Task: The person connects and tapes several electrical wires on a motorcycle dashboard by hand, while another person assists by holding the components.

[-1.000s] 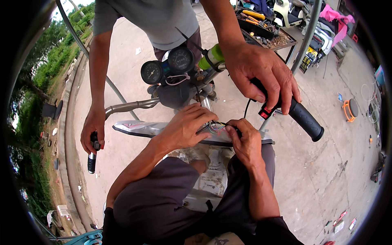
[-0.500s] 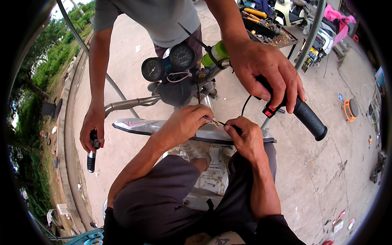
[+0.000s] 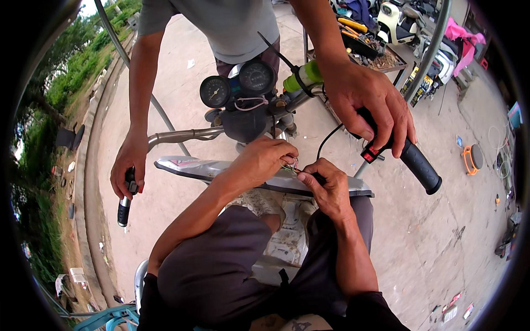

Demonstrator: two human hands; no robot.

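Thin coloured wires run between my two hands above the grey leg-shield panel of a motorbike. My left hand is closed, pinching the wires at their left end. Thumb and fingers of my right hand are closed round the black cable that the wires come out of; it loops up towards the red-buttoned switch by the right handlebar grip. My fingers hide the wire tips.
Across from me a person in a grey shirt has one hand on the right grip's switch and another hand at the left grip. Two round gauges sit between the handlebars. A tool tray stands far right.
The wires look more spread and bent between my fingers, and my left hand has shifted slightly. The view has moved a little; the other person's hands stay at the handlebars.
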